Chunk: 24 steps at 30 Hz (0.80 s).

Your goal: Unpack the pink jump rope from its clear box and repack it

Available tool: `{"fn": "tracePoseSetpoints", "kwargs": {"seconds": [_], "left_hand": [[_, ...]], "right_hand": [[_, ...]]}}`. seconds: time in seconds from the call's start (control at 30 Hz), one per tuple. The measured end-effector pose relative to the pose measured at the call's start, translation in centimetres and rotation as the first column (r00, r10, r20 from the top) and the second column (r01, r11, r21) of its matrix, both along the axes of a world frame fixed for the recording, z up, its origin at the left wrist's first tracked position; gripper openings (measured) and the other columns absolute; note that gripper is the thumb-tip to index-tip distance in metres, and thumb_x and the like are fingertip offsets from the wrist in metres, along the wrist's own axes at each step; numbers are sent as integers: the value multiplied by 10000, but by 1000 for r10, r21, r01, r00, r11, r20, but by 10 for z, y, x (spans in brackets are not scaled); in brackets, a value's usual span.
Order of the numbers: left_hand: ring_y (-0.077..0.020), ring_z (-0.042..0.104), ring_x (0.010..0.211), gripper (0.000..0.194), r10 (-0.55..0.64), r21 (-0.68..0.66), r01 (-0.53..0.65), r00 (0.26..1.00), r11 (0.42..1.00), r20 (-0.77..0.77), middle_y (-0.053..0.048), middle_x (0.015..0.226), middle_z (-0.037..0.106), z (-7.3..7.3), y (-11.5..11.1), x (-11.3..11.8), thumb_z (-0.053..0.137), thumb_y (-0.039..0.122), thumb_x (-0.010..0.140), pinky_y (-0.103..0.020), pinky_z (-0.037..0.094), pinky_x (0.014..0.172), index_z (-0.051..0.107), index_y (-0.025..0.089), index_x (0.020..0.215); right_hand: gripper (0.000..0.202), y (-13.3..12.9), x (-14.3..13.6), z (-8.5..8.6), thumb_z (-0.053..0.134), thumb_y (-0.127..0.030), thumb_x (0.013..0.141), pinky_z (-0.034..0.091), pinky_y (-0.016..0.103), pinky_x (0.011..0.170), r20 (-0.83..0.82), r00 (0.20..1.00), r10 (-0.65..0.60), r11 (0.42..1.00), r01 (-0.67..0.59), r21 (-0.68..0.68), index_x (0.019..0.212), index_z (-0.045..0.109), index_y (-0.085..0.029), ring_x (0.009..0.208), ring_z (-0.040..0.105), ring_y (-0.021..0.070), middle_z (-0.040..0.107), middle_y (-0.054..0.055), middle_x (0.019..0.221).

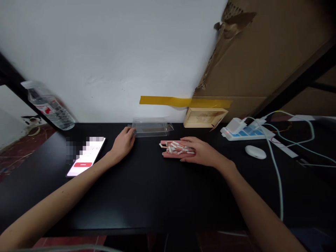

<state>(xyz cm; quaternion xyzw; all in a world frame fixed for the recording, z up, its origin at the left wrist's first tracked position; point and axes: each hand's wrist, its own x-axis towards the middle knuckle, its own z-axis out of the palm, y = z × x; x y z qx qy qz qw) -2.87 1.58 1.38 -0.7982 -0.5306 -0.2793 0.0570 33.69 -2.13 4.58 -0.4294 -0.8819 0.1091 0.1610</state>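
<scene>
A pink holder (168, 155) with many small white sticks (175, 146) piled on it lies at the middle of the black table. My right hand (200, 151) grips its right end, thumb on the near side and fingers on the far side. Against the wall rests a clear plastic box (150, 128), its right flap sticking out. At the box's left end is my left hand (125, 141), its fingers curled and touching that end; the fingertips are partly hidden.
A lit phone (88, 155) lies at left, with a water bottle (54, 107) behind it. A shallow wooden box (203, 117) stands by the wall. At right are a power strip (246, 133), cables and a white earbud case (255, 152).
</scene>
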Motion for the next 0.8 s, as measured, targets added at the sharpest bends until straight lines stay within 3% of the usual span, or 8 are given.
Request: {"fn": "tracePoseSetpoints", "kwargs": {"seconds": [0.13, 0.23, 0.3, 0.4, 0.5, 0.67, 0.8], "left_hand": [[-266, 669, 1081, 348, -72, -36, 72, 997, 997, 8, -133, 1241, 662, 6, -5, 8, 398, 258, 1004, -418, 561, 910, 600, 165, 1271], [-309, 614, 1202, 391, -33, -11, 34, 999, 999, 11, -158, 1321, 632, 16, -16, 20, 398, 329, 1009, -489, 508, 1006, 592, 147, 1295], [-306, 578, 1251, 411, -88, -1, 88, 996, 996, 21, -152, 1356, 611, 21, -26, 28, 397, 378, 1015, -504, 469, 1056, 578, 157, 1311], [-293, 530, 1314, 476, -306, -111, 303, 952, 947, -11, -164, 1392, 583, 22, -39, 38, 405, 430, 1019, -482, 437, 1099, 521, 135, 1374], [-325, 384, 1441, 594, -452, -235, 427, 889, 873, -65, -210, 1520, 448, 13, -46, 44, 429, 464, 1009, -505, 348, 1167, 407, 90, 1470], [-331, 287, 1493, 655, -472, -319, 428, 878, 846, -73, -228, 1588, 333, 1, -45, 44, 404, 473, 1019, -502, 291, 1199, 302, 71, 1526], [-348, 277, 1495, 682, -467, -329, 418, 880, 847, -86, -253, 1578, 337, 4, -44, 42, 432, 485, 996, -507, 293, 1194, 330, 44, 1507]], "right_hand": [[696, -9, -37, -12, 772, -384, 806, 440, 540, 1109, -45, 995, 93, 995, -91, 46, 1452, 521, -309, 1361, 498, 326, 567, 99, 1446], [723, -13, -61, -22, 749, -435, 826, 372, 596, 1151, -74, 994, 81, 995, -76, 63, 1481, 480, -284, 1404, 446, 351, 541, 127, 1472], [762, -14, -68, -26, 729, -460, 839, 348, 613, 1164, -96, 994, 60, 997, -54, 63, 1514, 429, -272, 1421, 425, 359, 514, 141, 1497], [852, -11, -62, -26, 720, -507, 841, 341, 618, 1170, -122, 991, 55, 998, -51, 37, 1564, 332, -275, 1469, 355, 360, 429, 146, 1566], [941, -7, -47, -23, 745, -543, 809, 320, 625, 1178, -96, 994, 58, 998, -61, -20, 1581, 294, -251, 1504, 280, 377, 346, 169, 1612], [937, -2, -36, -24, 758, -534, 792, 376, 587, 1159, -86, 994, 62, 996, -67, -61, 1573, 315, -265, 1464, 360, 376, 348, 159, 1599], [856, -2, -41, -28, 775, -495, 778, 467, 520, 1108, -120, 991, 55, 998, -58, -22, 1523, 412, -283, 1363, 488, 348, 445, 136, 1486]]}}
